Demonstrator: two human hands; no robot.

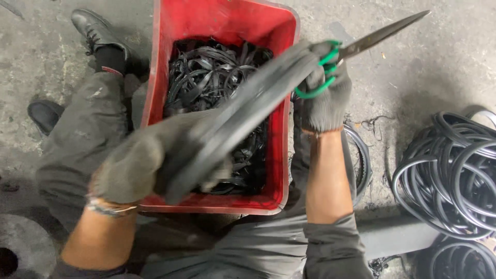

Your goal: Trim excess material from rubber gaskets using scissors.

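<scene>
The left hand (132, 168), in a grey knit glove, has its grip closed around the lower end of a black rubber strip (243, 111), blurred by motion. The strip runs up and to the right, over a red bin (281, 155), to the right hand (325, 95). That hand, gloved the same, holds the strip's upper end, and its fingers are through the green handles of scissors (380, 35). The grip there is closed on handles and strip together; the blades point up and right, and look nearly shut. Both forearms are bare, with grey sleeves pushed up; a band sits on the left wrist.

The bin stands on a stained concrete floor (439, 62) between the person's knees and holds a tangle of black offcuts (206, 77). Black shoes (95, 28) show at upper left. At the right lie coils (454, 170) of black rubber rings, well apart from the bin.
</scene>
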